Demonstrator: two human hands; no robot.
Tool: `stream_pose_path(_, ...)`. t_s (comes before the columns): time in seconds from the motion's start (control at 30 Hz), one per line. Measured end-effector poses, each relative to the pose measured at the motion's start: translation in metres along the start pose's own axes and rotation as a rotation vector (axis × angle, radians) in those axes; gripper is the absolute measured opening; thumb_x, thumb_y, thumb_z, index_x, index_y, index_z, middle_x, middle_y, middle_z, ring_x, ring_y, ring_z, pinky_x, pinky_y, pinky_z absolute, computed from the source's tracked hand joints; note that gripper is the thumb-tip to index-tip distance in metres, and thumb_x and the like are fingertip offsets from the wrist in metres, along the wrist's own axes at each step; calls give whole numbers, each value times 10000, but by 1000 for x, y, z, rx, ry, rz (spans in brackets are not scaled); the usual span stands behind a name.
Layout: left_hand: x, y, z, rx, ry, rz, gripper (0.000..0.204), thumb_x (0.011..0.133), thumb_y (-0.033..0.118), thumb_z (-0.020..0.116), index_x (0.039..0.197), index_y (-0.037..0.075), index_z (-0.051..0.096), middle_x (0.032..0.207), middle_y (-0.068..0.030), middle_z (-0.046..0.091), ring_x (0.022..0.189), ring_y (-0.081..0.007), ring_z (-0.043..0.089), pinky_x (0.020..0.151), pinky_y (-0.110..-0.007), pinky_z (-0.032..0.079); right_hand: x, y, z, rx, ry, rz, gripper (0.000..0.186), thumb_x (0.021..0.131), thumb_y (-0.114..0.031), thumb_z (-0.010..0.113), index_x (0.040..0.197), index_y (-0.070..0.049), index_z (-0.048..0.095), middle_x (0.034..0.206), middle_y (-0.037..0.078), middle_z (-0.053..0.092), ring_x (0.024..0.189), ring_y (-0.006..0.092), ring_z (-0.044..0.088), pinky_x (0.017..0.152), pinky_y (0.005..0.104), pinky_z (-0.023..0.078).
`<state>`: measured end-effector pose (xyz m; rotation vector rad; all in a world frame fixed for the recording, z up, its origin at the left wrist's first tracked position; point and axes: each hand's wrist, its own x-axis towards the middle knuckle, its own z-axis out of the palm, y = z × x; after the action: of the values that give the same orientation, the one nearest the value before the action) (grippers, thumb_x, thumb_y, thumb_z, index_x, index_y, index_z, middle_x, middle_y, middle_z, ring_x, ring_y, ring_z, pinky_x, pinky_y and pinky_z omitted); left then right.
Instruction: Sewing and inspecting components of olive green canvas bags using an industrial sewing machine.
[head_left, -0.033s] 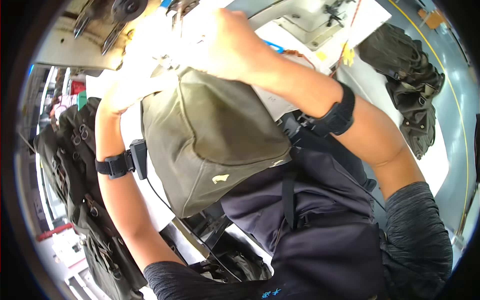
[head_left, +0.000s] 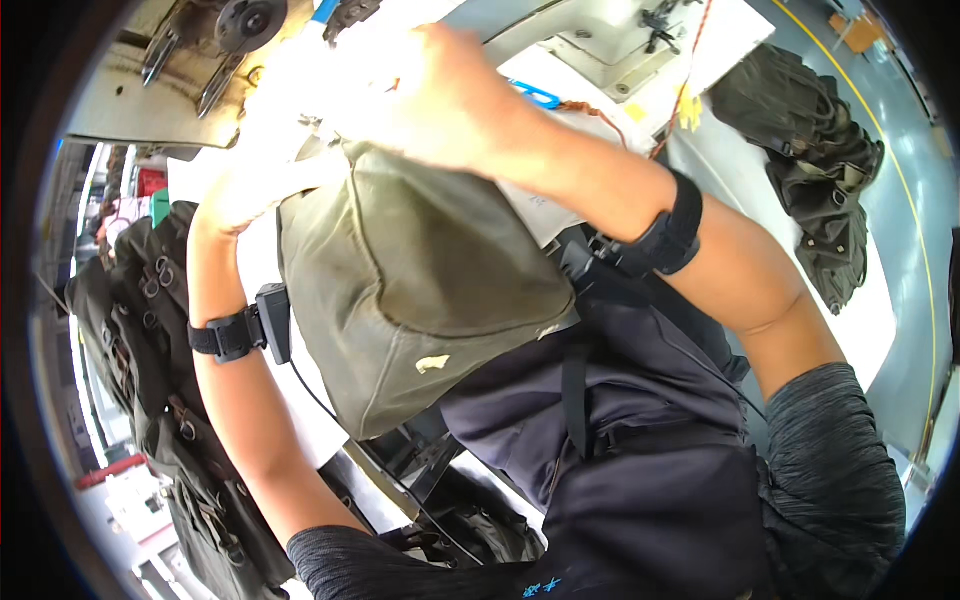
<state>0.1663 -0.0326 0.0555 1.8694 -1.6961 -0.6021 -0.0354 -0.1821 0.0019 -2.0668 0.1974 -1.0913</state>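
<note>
An olive green fabric bag [head_left: 440,255] hangs down from the bright work area toward my lap, a seam running along its side and a small pale patch near its lower edge. At its upper left edge my left hand [head_left: 245,180] grips the cloth, the thumb lying along the top. My right hand [head_left: 440,105] is curled just above the bag's upper right edge. Strong glare washes out the fingertips, so what the right fingers pinch is hidden. Both forearms wear black straps.
Sewing machine parts [head_left: 250,25] stand close beyond my left hand. A blue-handled tool [head_left: 537,95] lies past my right wrist. Dark bags are piled at the left [head_left: 150,330] and right [head_left: 800,150]. A thin cable runs from the left wrist device [head_left: 273,322].
The view has shifted slightly, and more of the blue-handled tool shows beyond my right wrist. Both hands stay at the bag's upper edge.
</note>
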Motion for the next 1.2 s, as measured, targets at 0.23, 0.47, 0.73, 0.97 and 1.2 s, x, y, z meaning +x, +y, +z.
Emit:
stream_pose_path(0.23, -16, -23, 4, -39, 75, -85, 581, 876, 130, 884, 1393, -7, 659, 1351, -116, 671, 1204, -227, 655, 1011, -371, 565, -8, -8, -20, -55, 7, -149, 230, 882, -192, 827, 1071, -64, 801, 915, 135, 791, 752, 215, 743, 744, 343, 582)
stream_pose_path(0.47, -25, -30, 6, 182, 102, -242, 500, 867, 238, 895, 1274, 8, 719, 1187, -92, 713, 1071, -190, 653, 958, -356, 550, 19, 12, -35, -33, -264, -169, 186, 928, -182, 803, 1023, -23, 778, 769, -6, 636, 682, 89, 533, 646, 295, 459)
stream_pose_path(0.73, -34, 10, 20, 36, 62, -142, 621, 893, 310, 878, 1392, 18, 650, 1338, -128, 655, 1209, -218, 607, 1055, -363, 500, 23, 11, -38, 54, -332, -115, 180, 906, -156, 818, 1020, -17, 803, 801, 36, 685, 723, 119, 569, 650, 305, 455)
stream_pose_path(0.97, -21, 19, 20, -36, 21, -107, 571, 939, 302, 830, 1412, 30, 659, 1376, -137, 668, 1245, -228, 621, 1080, -357, 497, 22, 8, -34, 87, -243, -159, 177, 867, -152, 831, 1018, -61, 824, 818, 78, 698, 738, 182, 618, 681, 326, 494)
stream_pose_path(1.2, -20, 33, 22, -53, 44, -125, 369, 982, 224, 792, 1287, 20, 758, 1205, -67, 785, 1085, -158, 706, 981, -318, 556, 17, 16, -32, -71, -172, -250, 176, 849, -191, 833, 990, -86, 826, 822, 64, 713, 745, 215, 634, 735, 365, 518)
